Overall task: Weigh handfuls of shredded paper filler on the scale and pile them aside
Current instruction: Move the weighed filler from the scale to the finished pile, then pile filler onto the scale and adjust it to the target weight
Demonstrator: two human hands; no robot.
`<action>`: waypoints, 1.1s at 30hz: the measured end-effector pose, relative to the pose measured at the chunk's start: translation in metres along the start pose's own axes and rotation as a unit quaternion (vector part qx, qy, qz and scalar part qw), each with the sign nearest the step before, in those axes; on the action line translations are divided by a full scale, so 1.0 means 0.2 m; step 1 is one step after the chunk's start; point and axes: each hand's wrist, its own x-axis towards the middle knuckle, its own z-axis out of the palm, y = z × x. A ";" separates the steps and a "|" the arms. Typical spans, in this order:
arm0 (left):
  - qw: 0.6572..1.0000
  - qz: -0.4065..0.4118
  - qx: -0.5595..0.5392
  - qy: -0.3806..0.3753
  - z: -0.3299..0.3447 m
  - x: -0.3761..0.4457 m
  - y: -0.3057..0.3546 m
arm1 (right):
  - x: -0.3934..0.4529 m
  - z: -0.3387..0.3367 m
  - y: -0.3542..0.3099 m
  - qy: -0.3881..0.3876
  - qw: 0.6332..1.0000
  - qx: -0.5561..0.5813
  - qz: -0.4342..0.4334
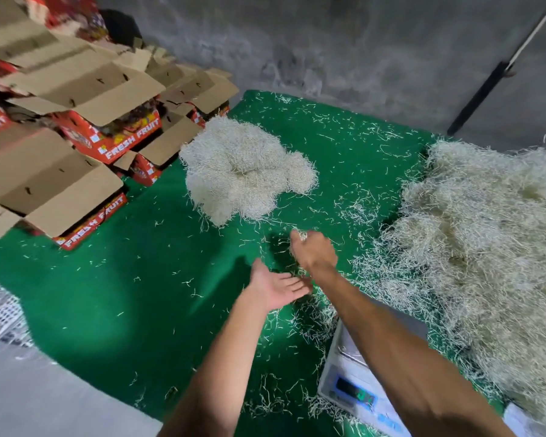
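Observation:
A big heap of pale shredded paper filler [486, 241] covers the right side of the green mat [123, 272]. A smaller weighed pile [243, 168] lies further back at centre. The white scale [353, 383] sits at the lower right, partly hidden under my right forearm, with its display lit. My right hand [312, 250] is stretched out over the mat below the small pile, its fingers curled round a few strands of filler. My left hand [278, 287] is just beneath it, palm up, with straight fingers and nothing in it.
Stacked red "FRESH FRUIT" cartons [85, 137] with open brown flaps fill the left. Loose strands are scattered over the mat. A grey wall rises behind, with a dark pole [483, 96] leaning at the right. Bare grey floor lies at the lower left.

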 end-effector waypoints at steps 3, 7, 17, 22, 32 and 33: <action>0.998 0.016 -0.031 0.045 -0.16 0.06 0.07 | 0.11 -0.07 -0.15 -0.228 0.934 0.250 0.112; 1.000 0.025 -0.006 0.018 -0.19 0.11 0.09 | 0.28 -0.20 -0.30 -0.229 0.873 0.419 0.097; 0.984 0.004 0.167 -0.056 0.19 0.32 -0.18 | 0.07 -0.29 0.40 -0.084 0.974 0.206 0.053; 0.967 -0.025 0.239 -0.080 0.41 0.49 -0.43 | -0.04 -0.46 0.90 0.009 0.993 0.081 0.083; 0.957 -0.048 0.282 -0.049 0.74 0.77 -0.76 | 0.05 -0.59 1.44 0.000 0.983 0.079 0.166; 0.957 -0.045 0.285 -0.041 0.75 0.79 -0.76 | 0.08 -0.58 1.45 -0.001 0.979 0.094 0.179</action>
